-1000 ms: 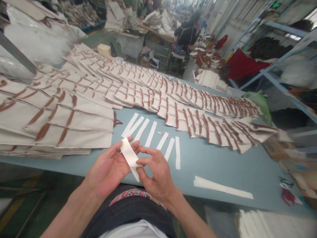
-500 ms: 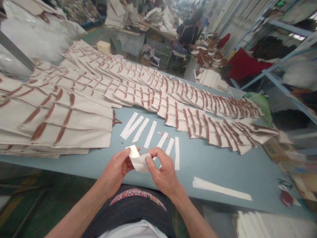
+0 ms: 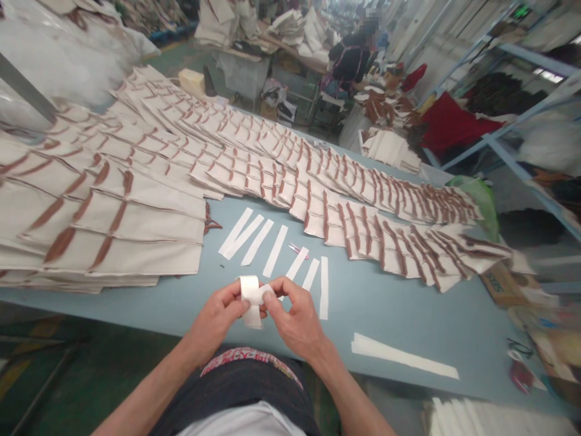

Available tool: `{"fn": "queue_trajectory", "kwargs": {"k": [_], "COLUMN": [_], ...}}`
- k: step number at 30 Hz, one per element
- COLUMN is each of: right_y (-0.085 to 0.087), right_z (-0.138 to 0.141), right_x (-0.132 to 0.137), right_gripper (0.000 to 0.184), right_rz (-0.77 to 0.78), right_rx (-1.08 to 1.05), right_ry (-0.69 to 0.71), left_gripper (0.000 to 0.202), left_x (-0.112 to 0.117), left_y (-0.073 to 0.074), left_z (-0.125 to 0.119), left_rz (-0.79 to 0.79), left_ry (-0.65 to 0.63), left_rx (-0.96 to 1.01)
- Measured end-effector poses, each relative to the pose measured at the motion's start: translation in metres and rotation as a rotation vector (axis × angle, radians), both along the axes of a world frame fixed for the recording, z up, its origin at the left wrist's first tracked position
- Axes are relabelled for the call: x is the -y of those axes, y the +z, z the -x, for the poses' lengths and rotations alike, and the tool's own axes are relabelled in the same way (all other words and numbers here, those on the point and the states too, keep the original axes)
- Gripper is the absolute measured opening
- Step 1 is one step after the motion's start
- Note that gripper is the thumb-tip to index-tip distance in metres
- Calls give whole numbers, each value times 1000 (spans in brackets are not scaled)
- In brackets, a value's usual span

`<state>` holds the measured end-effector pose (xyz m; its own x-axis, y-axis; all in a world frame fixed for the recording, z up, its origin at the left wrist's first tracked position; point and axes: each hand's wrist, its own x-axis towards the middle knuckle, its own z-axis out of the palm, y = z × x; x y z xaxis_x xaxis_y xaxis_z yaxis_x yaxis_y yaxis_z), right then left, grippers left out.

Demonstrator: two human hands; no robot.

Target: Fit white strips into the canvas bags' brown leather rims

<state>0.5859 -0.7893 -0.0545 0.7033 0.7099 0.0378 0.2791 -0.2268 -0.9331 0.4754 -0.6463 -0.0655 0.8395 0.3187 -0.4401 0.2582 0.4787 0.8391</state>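
My left hand (image 3: pixel 216 317) and my right hand (image 3: pixel 294 315) meet above the near edge of the blue table (image 3: pixel 390 303). Both pinch one white strip (image 3: pixel 252 297), which is folded over into a loop between the fingertips. Just beyond my hands, several flat white strips (image 3: pixel 276 249) lie side by side on the table. A small pink-handled tool (image 3: pixel 297 249) rests among them.
Long overlapping rows of cream bags with brown handles (image 3: pixel 272 175) cover the far and left parts of the table. A longer white strip (image 3: pixel 403 357) lies at the near right. A person in dark clothes (image 3: pixel 351 57) works at the back. Blue shelving (image 3: pixel 512 121) stands right.
The strip was held straight between my hands; now it is bent over into a loop and my hands have drawn closer together, a little farther out over the table.
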Motion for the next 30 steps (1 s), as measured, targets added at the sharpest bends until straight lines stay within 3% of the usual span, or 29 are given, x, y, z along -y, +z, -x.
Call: {"fn": "queue_trajectory", "kwargs": {"k": [4,7,12,15,19,24,30], "right_y": [1,6,19,25,29,28,10], "right_z": [-2,-11,-46,-73,-109,-147,-178], "right_x": [-2,-1,-1,1,7,6,-21], "right_gripper": [17,19,25,30,34,32,23], "right_rz": [-13,-63,-142,-228,-331,-451,-503], "right_rx": [4,8,-41,-151,-253,-391,-571], "right_ry": [-12,-106,-294,-390,-435,-497,-571], "left_gripper": [25,21,25,27,28,32,44], "left_x": [-1,-2,-1,-1,-7,-24,-39], "left_y": [-1,-2,-11,-26,-50,-77,-113], "left_z": [-8,-7,6,15,24,39,58], "left_rz": [-153,-306,-525,-608,-728,-831,-904], "left_ry": [1,-38,-219,-341,-409,-436,-400], "left_rx": [-53,-81,-101,-98,-109,-130,-86]}}
